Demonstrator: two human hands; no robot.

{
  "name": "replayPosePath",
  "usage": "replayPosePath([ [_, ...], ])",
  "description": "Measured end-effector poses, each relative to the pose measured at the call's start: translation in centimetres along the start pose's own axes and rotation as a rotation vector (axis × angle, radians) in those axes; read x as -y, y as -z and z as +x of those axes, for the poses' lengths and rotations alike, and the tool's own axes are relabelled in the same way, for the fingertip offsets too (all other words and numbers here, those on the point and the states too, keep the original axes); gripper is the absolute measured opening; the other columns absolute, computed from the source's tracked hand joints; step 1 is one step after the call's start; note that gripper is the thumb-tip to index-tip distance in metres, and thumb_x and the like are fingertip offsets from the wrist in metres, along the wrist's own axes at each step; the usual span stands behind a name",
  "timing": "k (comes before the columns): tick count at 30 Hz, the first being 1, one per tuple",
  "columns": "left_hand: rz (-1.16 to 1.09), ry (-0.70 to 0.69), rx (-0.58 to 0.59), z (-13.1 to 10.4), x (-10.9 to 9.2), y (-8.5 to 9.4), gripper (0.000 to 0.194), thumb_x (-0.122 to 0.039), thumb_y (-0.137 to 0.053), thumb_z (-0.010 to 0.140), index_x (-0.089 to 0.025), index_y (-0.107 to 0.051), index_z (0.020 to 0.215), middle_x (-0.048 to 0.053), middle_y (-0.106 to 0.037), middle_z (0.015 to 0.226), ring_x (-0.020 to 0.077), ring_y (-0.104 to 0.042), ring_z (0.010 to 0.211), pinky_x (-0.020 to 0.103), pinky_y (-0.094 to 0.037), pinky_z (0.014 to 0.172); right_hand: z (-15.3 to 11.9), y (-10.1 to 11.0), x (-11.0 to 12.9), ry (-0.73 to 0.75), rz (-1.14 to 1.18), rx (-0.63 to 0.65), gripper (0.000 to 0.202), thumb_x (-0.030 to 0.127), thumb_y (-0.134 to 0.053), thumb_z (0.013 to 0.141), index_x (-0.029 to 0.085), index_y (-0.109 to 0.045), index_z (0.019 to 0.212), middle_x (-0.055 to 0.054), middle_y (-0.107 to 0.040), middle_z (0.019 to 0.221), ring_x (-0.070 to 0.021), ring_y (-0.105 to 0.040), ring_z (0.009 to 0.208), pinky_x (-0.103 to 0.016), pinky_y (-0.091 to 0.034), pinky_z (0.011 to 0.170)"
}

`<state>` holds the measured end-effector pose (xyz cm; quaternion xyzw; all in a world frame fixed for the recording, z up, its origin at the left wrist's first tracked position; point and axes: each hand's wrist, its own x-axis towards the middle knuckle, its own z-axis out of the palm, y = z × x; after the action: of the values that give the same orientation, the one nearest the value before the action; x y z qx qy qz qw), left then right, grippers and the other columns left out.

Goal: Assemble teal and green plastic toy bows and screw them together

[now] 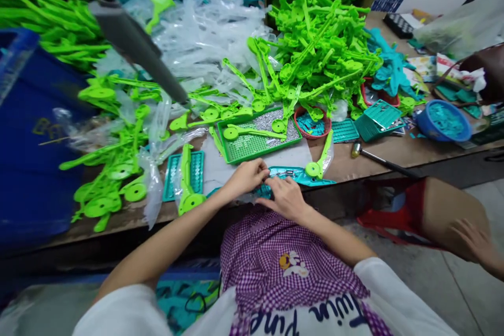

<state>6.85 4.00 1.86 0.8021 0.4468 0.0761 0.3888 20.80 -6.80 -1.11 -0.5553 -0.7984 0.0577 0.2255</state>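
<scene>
A long teal plastic part (315, 179) with small metal pieces inside lies at the table's front edge, before my body. My left hand (249, 174) is at its left, fingers pinched together; what they hold is too small to make out. With bent fingers my right hand (288, 198) grips the near side of the teal part, its fingertips close to those of the left. The hands cover the middle of the part. Just behind is a green tray (252, 153) holding small metal bits, with lime-green plastic pieces (255, 133) lying across it.
Heaps of lime-green parts (315, 37) and clear plastic bags (189, 37) fill the back. A blue bin (35, 157) stands left. To the right are a hammer (378, 160), a red basket (328, 128) and a blue bowl (466, 128). Another person's hand (474, 241) rests by a red stool (409, 215).
</scene>
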Motion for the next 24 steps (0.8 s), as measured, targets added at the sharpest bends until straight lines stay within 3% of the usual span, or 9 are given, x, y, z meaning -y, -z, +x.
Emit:
replayPosePath([
  [5, -0.183, 0.089, 0.046, 0.6, 0.8, 0.1, 0.016, -0.035, -0.058, 0.076, -0.021, -0.057, 0.070, 0.002, -0.070, 0.064, 0.0174, -0.063, 0.059, 0.026, -0.044, 0.056, 1.0, -2.2, 1.4, 0.032, -0.155, 0.049, 0.027, 0.040, -0.050, 0.098, 0.016, -0.063, 0.104, -0.007, -0.069, 0.082, -0.0187, -0.063, 0.074, -0.034, -0.036, 0.072],
  [8, -0.293, 0.095, 0.089, 0.7, 1.5, 0.1, 0.023, -0.043, -0.060, 0.075, -0.021, -0.055, 0.071, 0.001, -0.066, 0.058, 0.0165, -0.060, 0.054, 0.025, -0.044, 0.051, 1.4, -1.8, 1.2, 0.045, -0.115, 0.071, 0.018, 0.027, -0.049, 0.098, 0.018, -0.064, 0.097, -0.005, -0.070, 0.082, -0.0168, -0.062, 0.074, -0.033, -0.036, 0.073],
  [11, -0.357, 0.037, 0.117, 0.2, 2.1, -0.2, 0.026, -0.046, -0.057, 0.079, -0.020, -0.055, 0.076, 0.000, -0.064, 0.058, 0.0161, -0.060, 0.052, 0.026, -0.047, 0.051, 1.2, -0.4, -0.2, -0.100, -0.001, 0.013, 0.019, 0.027, -0.049, 0.098, 0.018, -0.066, 0.098, -0.005, -0.072, 0.085, -0.0160, -0.063, 0.076, -0.031, -0.037, 0.074],
  [15, -0.035, -0.215, -0.080, -2.1, 2.1, -1.3, 0.019, -0.034, -0.048, 0.091, -0.020, -0.060, 0.086, 0.005, -0.070, 0.079, 0.0186, -0.066, 0.070, 0.031, -0.053, 0.067, 2.6, 2.1, -3.1, -0.331, 0.123, 0.035, 0.017, 0.032, -0.057, 0.095, 0.020, -0.069, 0.097, -0.004, -0.073, 0.088, -0.0163, -0.064, 0.079, -0.029, -0.037, 0.070],
  [17, 0.224, -0.399, -0.174, -3.2, 1.9, -1.9, 0.018, -0.024, -0.045, 0.093, -0.019, -0.062, 0.092, 0.010, -0.072, 0.097, 0.0213, -0.068, 0.088, 0.034, -0.053, 0.078, 4.6, 2.8, -4.3, -0.275, 0.172, 0.126, 0.014, 0.030, -0.063, 0.091, 0.019, -0.071, 0.094, -0.004, -0.073, 0.090, -0.0166, -0.064, 0.081, -0.028, -0.037, 0.069],
  [20, 0.508, -0.669, -0.146, -3.9, 1.2, -2.3, 0.024, -0.011, -0.041, 0.093, -0.018, -0.064, 0.099, 0.013, -0.068, 0.118, 0.0226, -0.063, 0.110, 0.036, -0.049, 0.093, 8.3, 2.8, -5.5, -0.060, 0.298, 0.377, 0.006, 0.018, -0.069, 0.084, 0.016, -0.073, 0.088, -0.003, -0.073, 0.085, -0.0145, -0.062, 0.076, -0.025, -0.038, 0.067],
  [22, 0.637, -0.757, -0.094, -3.8, 0.6, -2.0, 0.027, -0.008, -0.039, 0.093, -0.018, -0.064, 0.099, 0.013, -0.069, 0.115, 0.0216, -0.062, 0.112, 0.036, -0.046, 0.098, 10.0, 2.6, -6.0, 0.033, 0.384, 0.527, 0.007, 0.013, -0.070, 0.082, 0.015, -0.074, 0.087, -0.002, -0.072, 0.080, -0.0130, -0.061, 0.072, -0.024, -0.040, 0.065],
  [24, 0.748, -0.768, -0.056, -3.4, -0.2, -1.6, 0.028, -0.007, -0.038, 0.094, -0.018, -0.064, 0.096, 0.011, -0.070, 0.104, 0.0212, -0.064, 0.103, 0.036, -0.046, 0.096, 10.2, 2.4, -6.5, 0.036, 0.447, 0.532, 0.012, 0.016, -0.070, 0.082, 0.013, -0.074, 0.093, -0.003, -0.071, 0.082, -0.0133, -0.061, 0.073, -0.023, -0.043, 0.067],
])
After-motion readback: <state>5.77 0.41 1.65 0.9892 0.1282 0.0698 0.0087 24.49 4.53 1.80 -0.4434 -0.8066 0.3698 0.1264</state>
